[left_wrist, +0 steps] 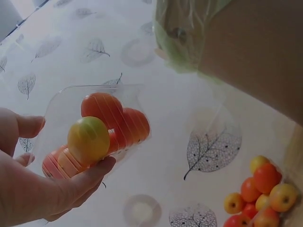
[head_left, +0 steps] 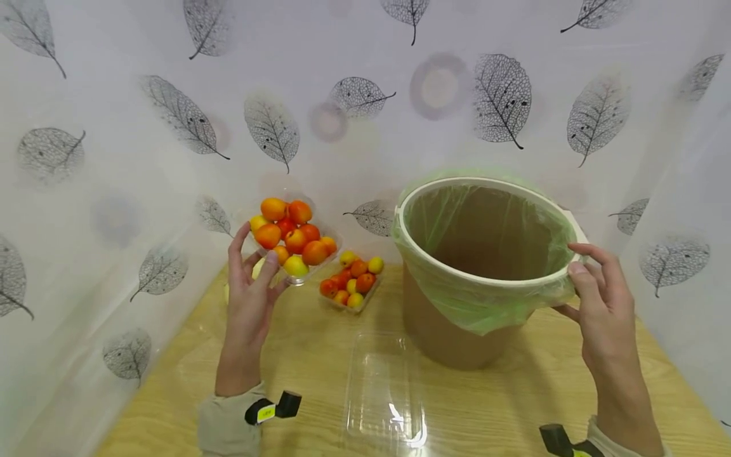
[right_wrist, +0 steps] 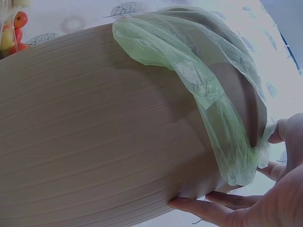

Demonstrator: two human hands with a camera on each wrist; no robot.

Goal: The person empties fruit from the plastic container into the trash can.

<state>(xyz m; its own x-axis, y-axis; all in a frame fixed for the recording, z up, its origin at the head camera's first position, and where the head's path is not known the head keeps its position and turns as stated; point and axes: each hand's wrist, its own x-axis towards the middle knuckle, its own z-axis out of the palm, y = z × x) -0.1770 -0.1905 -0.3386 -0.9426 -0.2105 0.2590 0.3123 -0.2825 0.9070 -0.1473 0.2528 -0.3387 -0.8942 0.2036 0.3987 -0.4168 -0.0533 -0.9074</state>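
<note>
My left hand (head_left: 251, 292) holds a clear plastic box (left_wrist: 61, 101) of small round red, orange and yellow fruits (head_left: 296, 241), raised above the table and tilted. In the left wrist view the thumb and fingers grip its sides. At the right stands a brown trash bin (head_left: 457, 330) with a pale rim ring (head_left: 485, 279), lined with a thin green bag (head_left: 480, 311) folded over its edge. My right hand (head_left: 605, 292) pinches the rim's right side, thumb and forefinger over the bag; the right wrist view shows other fingers against the bin's outer wall.
A second clear box of similar fruits (head_left: 354, 282) stands left of the bin. In front lies a clear plastic tray or lid (head_left: 382, 393) on the wooden table (head_left: 297, 374). Something pale yellow (head_left: 259, 269) shows behind my left hand. A leaf-print sheet (head_left: 365, 158) encloses the table.
</note>
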